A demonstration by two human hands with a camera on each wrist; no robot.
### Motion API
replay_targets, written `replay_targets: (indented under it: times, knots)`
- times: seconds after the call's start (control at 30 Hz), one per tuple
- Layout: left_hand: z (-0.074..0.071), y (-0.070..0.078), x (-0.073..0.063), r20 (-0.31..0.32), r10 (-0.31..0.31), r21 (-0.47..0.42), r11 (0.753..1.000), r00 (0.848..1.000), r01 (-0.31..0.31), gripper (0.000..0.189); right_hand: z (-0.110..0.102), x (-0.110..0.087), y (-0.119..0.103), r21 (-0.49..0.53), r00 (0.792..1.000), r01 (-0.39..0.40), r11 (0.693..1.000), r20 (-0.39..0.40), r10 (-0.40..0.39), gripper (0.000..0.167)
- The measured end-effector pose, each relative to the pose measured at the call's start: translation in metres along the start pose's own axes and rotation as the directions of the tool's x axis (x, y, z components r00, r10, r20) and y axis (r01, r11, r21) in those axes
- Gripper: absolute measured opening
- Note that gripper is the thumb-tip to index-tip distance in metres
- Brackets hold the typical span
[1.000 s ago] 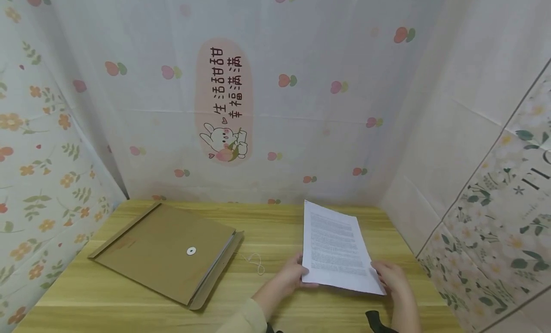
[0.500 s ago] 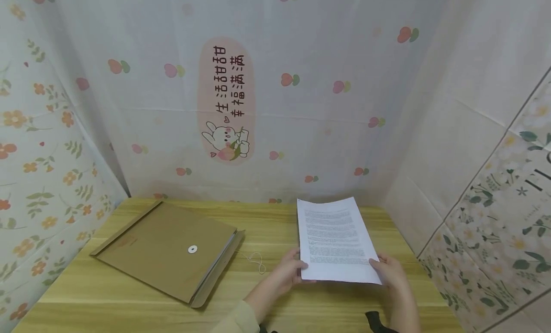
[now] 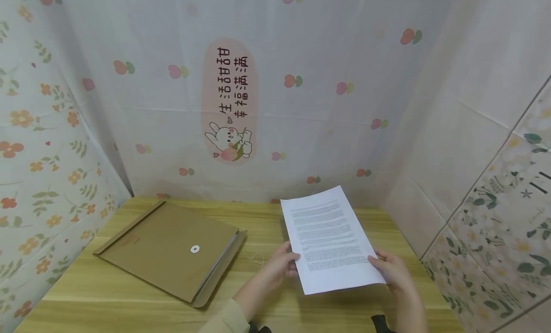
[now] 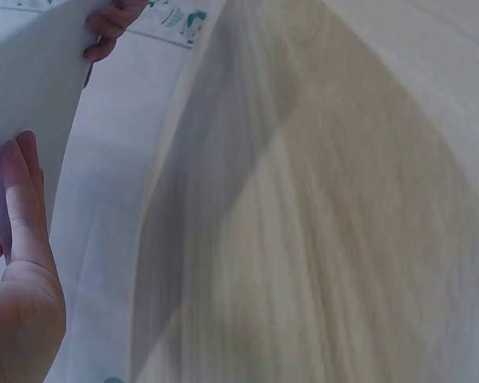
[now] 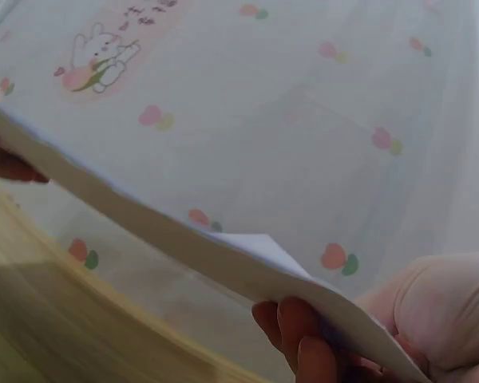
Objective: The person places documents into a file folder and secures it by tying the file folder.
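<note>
A printed stack of paper (image 3: 329, 237) is held above the right half of the table, tilted, its text facing up. My left hand (image 3: 280, 265) pinches its left edge, thumb on top and fingers beneath. At the lower right edge my right hand (image 3: 393, 271) grips it the same way. In the left wrist view the fingers (image 4: 22, 191) lie against the paper's underside (image 4: 44, 88). From the right wrist, the fingertips (image 5: 299, 327) show under the paper's near edge (image 5: 152, 215). How many sheets there are I cannot tell.
To the left lies a brown kraft document envelope (image 3: 168, 251) with a white round button (image 3: 195, 249), its flap side open and pale edges showing inside. A thin white string (image 3: 256, 259) trails from it on the wooden table (image 3: 142, 314). Patterned cloth (image 3: 323, 132) hangs behind and at both sides.
The paper has turned counterclockwise and its far edge has swung left and up. Both hands keep hold of it; the left hand has shifted a little left. The envelope stays put.
</note>
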State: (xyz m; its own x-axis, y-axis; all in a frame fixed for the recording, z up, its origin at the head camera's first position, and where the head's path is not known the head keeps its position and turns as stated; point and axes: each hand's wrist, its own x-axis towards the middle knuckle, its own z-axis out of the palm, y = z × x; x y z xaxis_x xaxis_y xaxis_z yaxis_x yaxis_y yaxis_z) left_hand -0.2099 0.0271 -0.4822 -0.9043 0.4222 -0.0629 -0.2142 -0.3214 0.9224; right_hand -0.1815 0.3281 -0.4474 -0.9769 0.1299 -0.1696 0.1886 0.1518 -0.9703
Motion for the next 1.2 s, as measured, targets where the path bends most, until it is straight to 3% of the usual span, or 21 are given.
replay_targets:
  times: [0.2,0.43,0.53,0.67,0.83,0.93,1.03,1.1,1.2]
  knots:
    - [-0.014,0.006,0.000,-0.011,0.035,-0.021,0.999,0.999,-0.035,0.049,0.001,0.000,-0.006,-0.018,0.992,0.019,1.000,0.126,-0.017,0.058]
    - [-0.024,0.009,-0.003,-0.045,0.072,-0.071,0.995,0.996,-0.076,0.046,0.000,0.002,-0.017,-0.034,0.947,0.061,0.998,0.318,-0.047,0.064]
    - [-0.028,0.010,-0.005,-0.059,0.080,-0.075,0.994,0.995,-0.084,0.046,0.003,0.003,-0.022,-0.031,0.947,0.048,0.998,0.318,-0.036,0.063]
    - [-0.032,0.013,-0.009,-0.075,0.090,-0.080,0.992,0.993,-0.096,0.046,0.009,0.001,-0.025,-0.007,0.968,0.018,1.000,0.250,-0.016,0.056]
    - [-0.035,0.017,-0.017,-0.128,0.113,-0.098,0.987,0.985,-0.126,0.046,0.018,-0.005,-0.024,0.185,0.981,0.014,0.983,0.188,-0.050,0.028]
    - [-0.037,0.020,-0.021,-0.173,0.123,-0.110,0.984,0.977,-0.143,0.045,0.026,-0.010,-0.022,0.356,0.960,0.043,0.934,0.243,-0.137,0.027]
    - [-0.037,0.022,-0.023,-0.210,0.134,-0.144,0.975,0.968,-0.167,0.043,0.037,-0.016,-0.019,0.452,0.913,0.051,0.891,0.339,-0.225,0.034]
    - [-0.036,0.023,-0.024,-0.224,0.145,-0.172,0.967,0.964,-0.186,0.043,0.046,-0.019,-0.018,0.466,0.890,0.041,0.884,0.385,-0.245,0.032]
    - [-0.036,0.024,-0.027,-0.230,0.162,-0.194,0.959,0.959,-0.209,0.044,0.061,-0.025,-0.017,0.408,0.897,0.035,0.912,0.390,-0.209,0.025]
